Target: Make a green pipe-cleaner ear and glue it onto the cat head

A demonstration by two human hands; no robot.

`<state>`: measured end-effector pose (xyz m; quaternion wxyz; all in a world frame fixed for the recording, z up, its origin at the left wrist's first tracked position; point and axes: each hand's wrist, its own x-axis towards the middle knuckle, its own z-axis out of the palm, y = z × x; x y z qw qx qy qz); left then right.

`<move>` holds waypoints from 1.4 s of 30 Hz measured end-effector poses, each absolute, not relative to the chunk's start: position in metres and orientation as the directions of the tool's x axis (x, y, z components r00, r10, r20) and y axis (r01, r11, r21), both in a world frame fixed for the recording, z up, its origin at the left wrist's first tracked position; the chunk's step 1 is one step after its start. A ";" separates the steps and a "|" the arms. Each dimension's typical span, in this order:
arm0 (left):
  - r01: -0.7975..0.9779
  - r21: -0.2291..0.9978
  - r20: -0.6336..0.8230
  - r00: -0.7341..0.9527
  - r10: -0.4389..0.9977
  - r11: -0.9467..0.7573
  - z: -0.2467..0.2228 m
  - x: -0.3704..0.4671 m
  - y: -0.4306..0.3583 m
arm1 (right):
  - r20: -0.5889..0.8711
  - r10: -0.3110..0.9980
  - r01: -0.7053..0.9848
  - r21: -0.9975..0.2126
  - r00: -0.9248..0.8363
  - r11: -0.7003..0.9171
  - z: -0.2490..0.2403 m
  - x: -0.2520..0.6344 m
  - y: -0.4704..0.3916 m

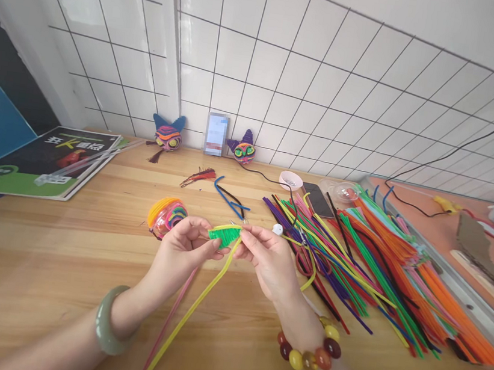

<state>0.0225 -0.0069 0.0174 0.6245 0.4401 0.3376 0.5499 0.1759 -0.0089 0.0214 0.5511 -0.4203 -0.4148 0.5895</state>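
left hand (191, 242) pinches green piece (227, 238), right hand (267, 257) yellow strip (206, 292); a slackened pinch could let the strip slip.

A craft piece (227, 237) sits between the left grip (187, 241) and right grip (268, 259) above the surface (78, 254), a ball (165, 218) just beyond the left. A book (24, 146) lies far left; stems (364, 264) spread at right. Against the wall (286, 93) behind, a phone (216, 135) separates a left figure (168, 135) and right figure (244, 152); a bowl (290, 183) rests farther right.
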 end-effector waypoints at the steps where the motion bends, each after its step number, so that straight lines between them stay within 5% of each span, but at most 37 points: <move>1: -0.389 0.921 0.059 0.165 0.984 0.010 0.018 0.023 -0.007 | -0.044 0.998 -0.307 -0.950 -0.044 -0.055 0.022 0.176 -0.009; 17: -0.412 0.911 0.074 0.157 0.985 -0.002 0.017 0.023 -0.009 | -0.057 0.997 -0.306 -0.949 -0.057 -0.071 0.022 0.177 -0.008; 29: -0.354 0.932 -0.003 0.223 0.975 0.084 0.013 0.024 -0.008 | 0.000 1.000 -0.121 -0.993 -0.010 -0.001 0.020 0.179 -0.007; 35: -0.355 0.914 -0.061 0.356 0.932 0.195 0.015 0.021 -0.008 | 0.043 0.999 0.040 -0.998 -0.021 0.044 0.021 0.187 -0.004; 42: -0.484 0.761 -0.176 0.487 0.856 0.432 0.021 0.019 -0.006 | 0.020 0.994 0.079 -0.996 -0.107 0.029 0.024 0.190 -0.003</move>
